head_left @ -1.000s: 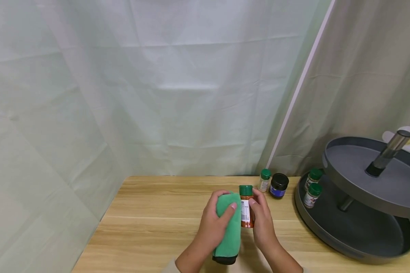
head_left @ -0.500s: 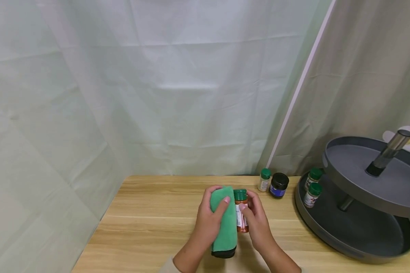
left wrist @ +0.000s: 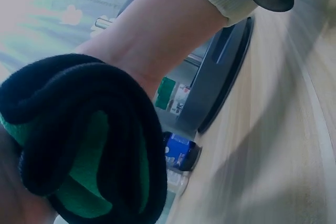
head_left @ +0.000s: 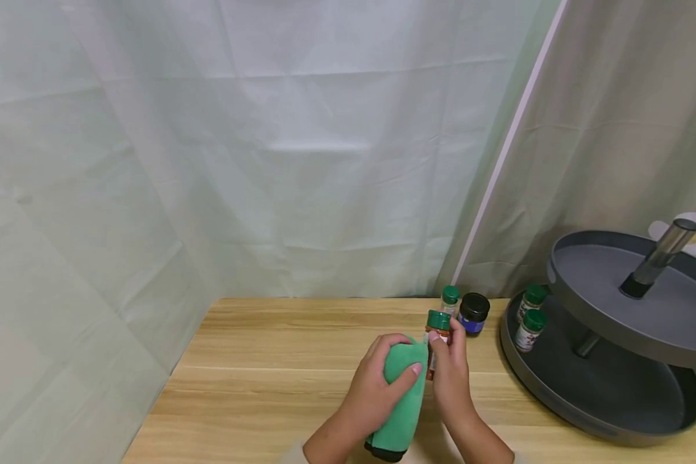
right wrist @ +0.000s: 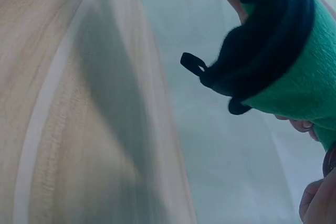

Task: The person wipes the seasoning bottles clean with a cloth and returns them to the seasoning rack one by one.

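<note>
My left hand grips a folded green cloth with a black hem. In the left wrist view the cloth's rolled black edge fills the lower left. My right hand holds a spice jar with a green lid and reddish contents, fingers behind it and thumb in front. The cloth's upper edge lies against the jar's left side, hiding part of its body. From the right wrist, the green cloth shows with a small black loop hanging off its hem.
Behind the jar stand a small green-lidded jar and a black-lidded jar with a blue label. A dark two-tier turntable at the right carries two green-lidded jars on its lower tier. Curtains hang behind the wooden table.
The hands first shifted slightly left, then moved right with the cloth and the spice jar. The jar has risen a little in view, and the cloth now covers more of its side.
</note>
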The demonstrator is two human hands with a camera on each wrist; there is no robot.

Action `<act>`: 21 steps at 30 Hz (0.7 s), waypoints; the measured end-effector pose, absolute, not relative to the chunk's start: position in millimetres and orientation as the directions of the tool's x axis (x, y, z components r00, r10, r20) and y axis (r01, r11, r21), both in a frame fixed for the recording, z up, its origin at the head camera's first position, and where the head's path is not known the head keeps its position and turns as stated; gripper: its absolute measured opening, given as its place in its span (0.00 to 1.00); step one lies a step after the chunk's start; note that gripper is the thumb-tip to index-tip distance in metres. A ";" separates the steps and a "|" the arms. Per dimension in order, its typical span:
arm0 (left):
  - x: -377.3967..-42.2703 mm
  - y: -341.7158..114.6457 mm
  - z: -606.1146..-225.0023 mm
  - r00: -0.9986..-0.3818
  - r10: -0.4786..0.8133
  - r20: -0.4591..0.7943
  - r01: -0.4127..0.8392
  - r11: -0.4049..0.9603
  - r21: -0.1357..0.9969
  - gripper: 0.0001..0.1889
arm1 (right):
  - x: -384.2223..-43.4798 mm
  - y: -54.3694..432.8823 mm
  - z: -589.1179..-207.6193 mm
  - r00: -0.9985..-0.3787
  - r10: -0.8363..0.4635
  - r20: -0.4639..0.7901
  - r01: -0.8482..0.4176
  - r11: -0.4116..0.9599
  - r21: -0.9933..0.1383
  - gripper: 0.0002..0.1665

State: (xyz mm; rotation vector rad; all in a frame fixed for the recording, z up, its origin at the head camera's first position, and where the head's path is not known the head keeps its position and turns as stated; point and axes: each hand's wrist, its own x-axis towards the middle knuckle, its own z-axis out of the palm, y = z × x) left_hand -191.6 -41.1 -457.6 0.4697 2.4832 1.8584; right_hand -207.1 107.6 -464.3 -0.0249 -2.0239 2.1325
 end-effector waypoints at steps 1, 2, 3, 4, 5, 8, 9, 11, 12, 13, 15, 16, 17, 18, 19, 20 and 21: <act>-191.5 -40.8 -457.6 -0.954 0.249 0.167 0.233 0.264 0.936 0.20 | -207.5 108.2 -464.0 -0.978 0.168 0.125 -0.134 -0.040 -0.990 0.19; -191.5 -40.6 -457.5 -0.954 0.257 0.156 0.225 0.268 0.937 0.19 | -207.8 108.7 -463.7 -0.976 0.179 0.121 -0.130 -0.037 -0.991 0.19; -191.7 -40.4 -457.2 -0.954 0.264 0.139 0.210 0.263 0.941 0.19 | -208.3 109.4 -463.4 -0.975 0.190 0.119 -0.128 -0.034 -0.991 0.19; -192.3 -40.3 -457.4 -0.956 0.266 0.123 0.193 0.255 0.947 0.19 | -208.8 109.9 -463.1 -0.972 0.200 0.121 -0.131 -0.039 -0.991 0.20; -192.8 -40.3 -457.4 -0.958 0.267 0.106 0.173 0.243 0.955 0.19 | -209.2 110.5 -462.5 -0.970 0.211 0.120 -0.132 -0.044 -0.990 0.20; -194.8 -40.2 -457.8 -0.962 0.266 0.066 0.122 0.199 0.972 0.19 | -210.9 112.3 -460.9 -0.962 0.233 0.143 -0.170 -0.098 -0.981 0.21; -195.4 -40.2 -458.1 -0.962 0.265 0.065 0.117 0.186 0.976 0.20 | -211.7 112.9 -460.4 -0.958 0.235 0.163 -0.194 -0.117 -0.974 0.21; -196.3 -40.4 -458.8 -0.962 0.264 0.071 0.119 0.171 0.978 0.20 | -213.3 113.9 -459.5 -0.950 0.238 0.204 -0.241 -0.140 -0.960 0.22; -196.7 -40.4 -459.0 -0.962 0.263 0.073 0.121 0.169 0.978 0.20 | -214.0 114.4 -459.3 -0.945 0.237 0.224 -0.263 -0.146 -0.954 0.22; -197.1 -40.3 -459.5 -0.962 0.260 0.076 0.123 0.168 0.978 0.20 | -214.6 114.6 -459.1 -0.941 0.238 0.239 -0.278 -0.147 -0.949 0.23; -197.4 -40.3 -459.7 -0.964 0.255 0.073 0.117 0.165 0.979 0.19 | -215.5 114.9 -458.9 -0.937 0.239 0.256 -0.297 -0.154 -0.942 0.25; -197.5 -40.3 -459.7 -0.966 0.252 0.062 0.105 0.161 0.981 0.19 | -215.6 114.7 -458.8 -0.938 0.242 0.247 -0.291 -0.166 -0.942 0.25; -197.5 -40.4 -459.5 -0.968 0.244 0.051 0.091 0.155 0.984 0.19 | -215.2 114.5 -458.5 -0.941 0.244 0.236 -0.282 -0.174 -0.944 0.25; -197.6 -40.5 -459.2 -0.972 0.232 0.039 0.076 0.149 0.986 0.19 | -215.0 114.2 -458.5 -0.942 0.245 0.228 -0.276 -0.185 -0.943 0.25; -197.5 -40.8 -458.5 -0.976 0.218 0.028 0.060 0.140 0.988 0.19 | -214.7 113.6 -458.5 -0.945 0.245 0.216 -0.268 -0.207 -0.941 0.24; -197.5 -41.2 -457.6 -0.979 0.202 0.019 0.046 0.129 0.991 0.20 | -214.4 113.1 -458.7 -0.949 0.243 0.203 -0.258 -0.224 -0.940 0.23; -197.7 -41.6 -456.9 -0.983 0.183 0.012 0.034 0.118 0.992 0.20 | -213.9 112.6 -458.9 -0.952 0.240 0.192 -0.249 -0.237 -0.939 0.21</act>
